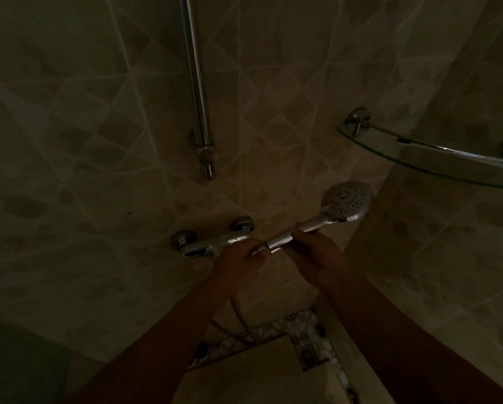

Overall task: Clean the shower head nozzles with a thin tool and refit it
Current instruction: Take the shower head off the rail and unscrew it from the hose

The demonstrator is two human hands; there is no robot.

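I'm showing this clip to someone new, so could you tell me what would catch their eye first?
The silvery shower head stands out at centre right, nozzle face towards the camera, its handle gripped by the right hand while the left hand pinches the fitting at the handle's end. Next comes the shiny rail running down the tiled wall at top centre, and the glass shelf at the right edge.

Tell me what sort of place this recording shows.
Likely a tiled shower stall in a bathroom, dimly lit: a chrome riser rail and mixer tap on the wall, a glass corner shelf, and a shower head held in both hands.
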